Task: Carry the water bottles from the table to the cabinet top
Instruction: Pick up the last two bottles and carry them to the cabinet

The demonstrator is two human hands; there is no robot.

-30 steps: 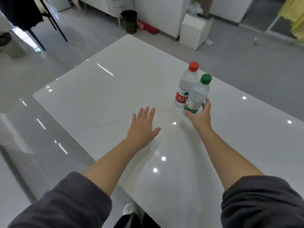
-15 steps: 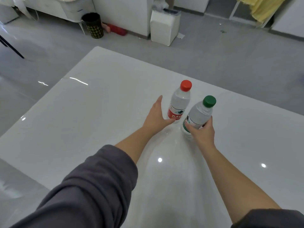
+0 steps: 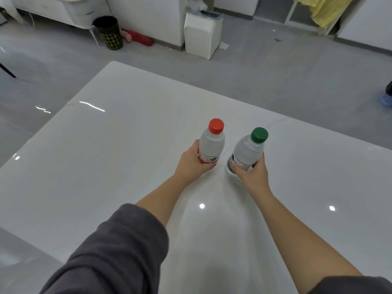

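Since the frame half a second earlier, the left hand has closed from a flat, open reach beside the red-capped bottle into a full wrap around its lower body, over the red label. The right hand was already on the green-capped bottle and remains so, curled around its lower part, thumb across the label.

Landmark: the white table, glossy, with ceiling lights reflected in its top.

Red-capped bottle: upright, toward the far middle of the table. Whether its base rests on the top cannot be told; the hand hides it.

Green-capped bottle: just to the right of the red-capped one, apart from it by a narrow gap. It tilts, cap leaning up and to the right. Its base shows at the lower left of the grip, at or just above the table top; contact cannot be confirmed.

Both forearms are bare, reaching over the near part of the table; dark grey sleeves are pushed up toward the elbows.

Beyond the table's far edge, on the grey floor: a white bin straight ahead, a dark patterned wastebasket to its left, a red object between them against the wall. Yellow cloth hangs beyond the table's far right corner.
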